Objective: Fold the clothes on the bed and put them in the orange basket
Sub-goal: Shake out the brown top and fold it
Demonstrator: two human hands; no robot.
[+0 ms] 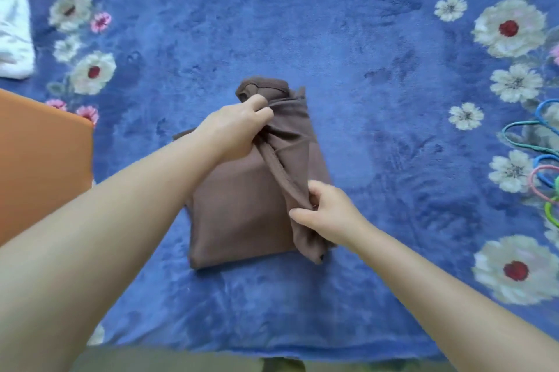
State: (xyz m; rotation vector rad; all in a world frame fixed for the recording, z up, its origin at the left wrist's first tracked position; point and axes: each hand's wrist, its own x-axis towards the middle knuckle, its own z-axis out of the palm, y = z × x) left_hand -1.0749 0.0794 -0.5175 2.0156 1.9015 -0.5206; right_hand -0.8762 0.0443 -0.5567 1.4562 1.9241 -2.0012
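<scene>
Brown soft knit garment (242, 205), partly folded into a rough rectangle, is lying mid-bed near the front edge of a plush blue floral blanket (363, 69), the left hand (233, 126) gripping its bunched far end, the right hand (326, 211) pinching its loose right-side strip, the orange basket (39, 159) sitting at the left edge.
</scene>
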